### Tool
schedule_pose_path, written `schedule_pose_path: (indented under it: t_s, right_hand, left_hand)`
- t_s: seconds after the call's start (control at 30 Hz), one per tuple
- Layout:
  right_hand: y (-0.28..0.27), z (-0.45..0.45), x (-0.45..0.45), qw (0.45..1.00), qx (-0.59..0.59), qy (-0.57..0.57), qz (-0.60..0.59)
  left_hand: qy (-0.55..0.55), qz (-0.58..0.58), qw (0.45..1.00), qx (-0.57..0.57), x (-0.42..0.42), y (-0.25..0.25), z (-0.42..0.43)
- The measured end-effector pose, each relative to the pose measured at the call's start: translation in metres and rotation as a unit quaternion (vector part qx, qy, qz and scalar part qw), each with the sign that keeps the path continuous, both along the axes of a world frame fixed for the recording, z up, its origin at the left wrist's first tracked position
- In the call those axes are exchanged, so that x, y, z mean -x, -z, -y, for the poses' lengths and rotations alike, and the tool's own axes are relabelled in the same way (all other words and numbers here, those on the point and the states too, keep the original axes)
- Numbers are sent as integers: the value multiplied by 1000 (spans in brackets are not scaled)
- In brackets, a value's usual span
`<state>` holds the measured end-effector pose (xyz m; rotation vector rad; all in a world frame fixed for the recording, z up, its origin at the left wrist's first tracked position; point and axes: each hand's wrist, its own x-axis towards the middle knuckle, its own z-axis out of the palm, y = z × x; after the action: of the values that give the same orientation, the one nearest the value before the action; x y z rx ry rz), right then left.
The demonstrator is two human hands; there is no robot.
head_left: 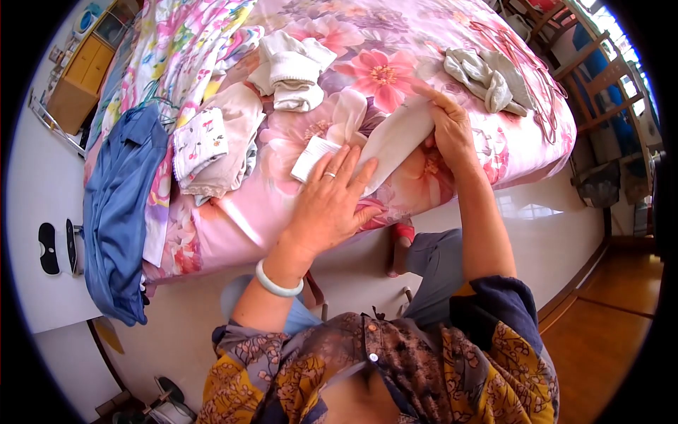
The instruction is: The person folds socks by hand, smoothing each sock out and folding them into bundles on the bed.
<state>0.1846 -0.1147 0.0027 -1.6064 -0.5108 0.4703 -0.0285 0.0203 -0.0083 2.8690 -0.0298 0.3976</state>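
Note:
A white sock with a ribbed cuff stretches across the edge of the flowered bed, between my two hands. My right hand pinches its far end, thumb and fingers closed on the fabric. Over the cuff end lies my left hand, fingers extended and apart, pressing the sock against the bedspread. It wears a ring and a pale bangle. Just beyond, a bundle of folded white socks sits on the bed. Crumpled grey socks lie past my right hand.
Folded clothes are stacked at the left on the bedspread. A blue garment hangs over the bed's left edge. Pink cords or hangers lie at the right. Wooden chairs stand beyond the bed's right side.

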Motion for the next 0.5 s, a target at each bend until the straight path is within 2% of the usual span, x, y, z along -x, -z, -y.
schedule_pose_path:
  t_s: [0.1,0.2,0.3,0.43,0.5]
  right_hand:
    - [-3,3,-4,999,30,-22,-13]
    - [-8,-2,7,987,116,-11,107]
    - [1,-8,10,934,128,41,330]
    - [-3,-3,14,944,93,-13,316]
    - [4,2,6,961,79,-74,252]
  left_hand:
    - [2,-2,1000,-1,-1,0,1]
    - [0,-3,1000,-2,0,-1,2]
    - [1,-7,1000,-12,0,-3,3]
    - [1,-1,1000,-8,-1,-3,4]
    - [0,2,1000,-6,-1,-4,4]
